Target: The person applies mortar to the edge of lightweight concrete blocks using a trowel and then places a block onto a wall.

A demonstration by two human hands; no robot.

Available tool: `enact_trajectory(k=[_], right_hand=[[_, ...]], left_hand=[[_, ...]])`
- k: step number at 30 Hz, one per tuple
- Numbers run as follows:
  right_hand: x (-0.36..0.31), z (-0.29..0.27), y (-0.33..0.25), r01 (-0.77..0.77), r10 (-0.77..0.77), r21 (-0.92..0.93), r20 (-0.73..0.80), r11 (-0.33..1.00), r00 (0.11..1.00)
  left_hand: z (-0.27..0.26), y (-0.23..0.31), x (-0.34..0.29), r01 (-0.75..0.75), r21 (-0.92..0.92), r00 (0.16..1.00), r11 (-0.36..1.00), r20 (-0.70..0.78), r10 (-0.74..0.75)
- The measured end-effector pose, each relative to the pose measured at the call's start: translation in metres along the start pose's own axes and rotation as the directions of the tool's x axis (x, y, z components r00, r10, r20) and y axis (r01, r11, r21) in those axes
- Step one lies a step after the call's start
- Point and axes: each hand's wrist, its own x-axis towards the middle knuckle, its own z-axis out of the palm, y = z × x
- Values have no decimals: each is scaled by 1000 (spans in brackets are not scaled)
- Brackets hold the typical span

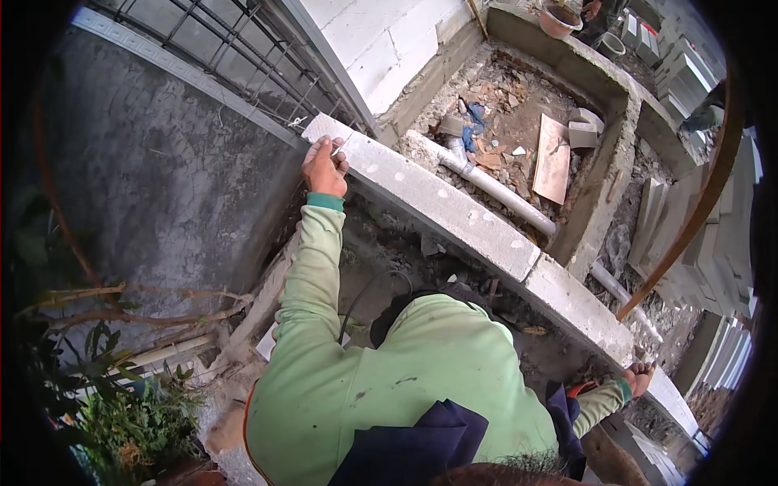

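A row of pale grey concrete blocks (454,194) runs slantwise from the upper left to the lower right. At its far left end my left hand (324,166) is closed in a pinch on a thin, pointed piece (339,146), touching the block's top. My right arm reaches far out to the right. There my right hand (639,378) rests at the row's edge with its fingers curled; what they hold, if anything, is too small to make out. White string (297,123) is knotted on the steel bars beside my left hand.
A steel rebar cage (235,49) and a dark plastered wall (170,170) stand at the left. Beyond the row lie a grey pipe (506,194), a board (551,158) and rubble. Stacked blocks (697,243) stand at right. Another person's hand (592,10) is near a bucket (559,20).
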Motion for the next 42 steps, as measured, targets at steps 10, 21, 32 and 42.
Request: enact_trajectory(k=[10,21,32,42], right_hand=[[-47,-25,11,29,-19,121,-85,992,996],[-54,-11,-11,79,-48,177,-169,981,984],[-11,-22,-31,60,-30,182,-164,981,986],[31,-31,-32,-10,21,154,-72,988,997]], left_hand=[[43,-18,7,93,-60,937,994,343,-67],[-22,-110,38,-80,223,908,971,419,-22],[54,-32,-204,-145,649,225,747,757,-613],[122,-17,-192,-964,16,-68,265,950,-304]])
